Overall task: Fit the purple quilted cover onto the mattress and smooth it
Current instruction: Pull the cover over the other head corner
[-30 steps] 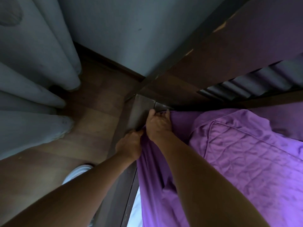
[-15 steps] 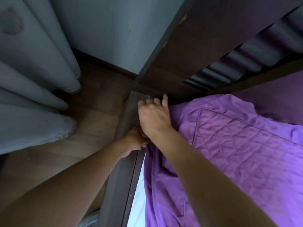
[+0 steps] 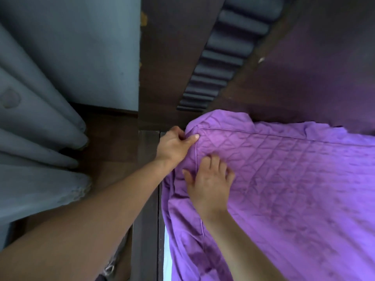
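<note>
The left grip [image 3: 174, 147] is at the corner of the bed, pinching the purple quilted cover [image 3: 284, 179]. Its thumb lies on top, pointing at the corner of the piped seam [image 3: 253, 133], and its fingers curl down over the side fabric. Just beside it, on the side nearer the person, the right grip [image 3: 210, 185] rests on the quilted top. Its fingers are spread and slightly bent and its thumb is splayed outward, so it presses the cloth without grasping it. The seam's side run passes under this grip.

The cover lies over the top of the mattress [image 3: 167, 252] and spreads away to the right of both grips. Its quilted panel is creased, and its loose plain border is bunched and hanging below the right grip. A thin pale strip of mattress shows under that border, behind the right forearm.

Directly left of the grips runs the dark wooden bed rail [image 3: 145, 209], which the left forearm crosses. Beyond the left grip stands the dark headboard [image 3: 162, 67], with a ribbed padded panel [image 3: 221, 63]. Farther left of the rail are the wooden floor [image 3: 109, 142] and a grey curtain [image 3: 34, 142] hanging in folds.
</note>
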The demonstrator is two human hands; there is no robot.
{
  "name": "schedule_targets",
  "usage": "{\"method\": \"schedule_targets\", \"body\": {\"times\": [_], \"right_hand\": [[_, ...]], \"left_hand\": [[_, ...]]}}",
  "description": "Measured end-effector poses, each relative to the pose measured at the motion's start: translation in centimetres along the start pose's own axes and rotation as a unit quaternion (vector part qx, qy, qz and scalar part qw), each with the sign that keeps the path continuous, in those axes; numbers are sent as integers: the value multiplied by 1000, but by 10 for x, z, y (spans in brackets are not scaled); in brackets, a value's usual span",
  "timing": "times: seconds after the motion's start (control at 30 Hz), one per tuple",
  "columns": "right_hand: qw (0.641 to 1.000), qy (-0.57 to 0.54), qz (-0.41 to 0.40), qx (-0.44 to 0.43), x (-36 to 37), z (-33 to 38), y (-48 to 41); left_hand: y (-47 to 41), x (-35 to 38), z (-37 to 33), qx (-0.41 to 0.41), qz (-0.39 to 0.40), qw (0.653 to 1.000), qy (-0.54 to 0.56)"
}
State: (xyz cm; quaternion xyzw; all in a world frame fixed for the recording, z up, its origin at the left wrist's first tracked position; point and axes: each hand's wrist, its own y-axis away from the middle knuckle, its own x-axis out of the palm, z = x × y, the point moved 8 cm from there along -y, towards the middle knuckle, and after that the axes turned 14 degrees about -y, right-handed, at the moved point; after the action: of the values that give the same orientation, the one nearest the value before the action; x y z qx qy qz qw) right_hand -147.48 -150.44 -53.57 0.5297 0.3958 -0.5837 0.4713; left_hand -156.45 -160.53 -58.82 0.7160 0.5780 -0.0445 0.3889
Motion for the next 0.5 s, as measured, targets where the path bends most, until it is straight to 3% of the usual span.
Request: {"method": "schedule_targets", "body": {"times": [0.13,0.3,0.43,0.5], "right_hand": [[1000,-2,-13,9,1,8,-2],[996,-67,-27,-48,2,33,-7],[991,-93,-7,-101,7,31,-6],[989,-124,-21,-75,3,8,-12]], "left_hand": [[-3,-6,-13,16,-48,993,-106],[-14,-35,7,-50,-123,988,-83],[-13,-17,10,-55,-71,995,-39],[-13,-6,0,-38,-39,998,-14]]}}
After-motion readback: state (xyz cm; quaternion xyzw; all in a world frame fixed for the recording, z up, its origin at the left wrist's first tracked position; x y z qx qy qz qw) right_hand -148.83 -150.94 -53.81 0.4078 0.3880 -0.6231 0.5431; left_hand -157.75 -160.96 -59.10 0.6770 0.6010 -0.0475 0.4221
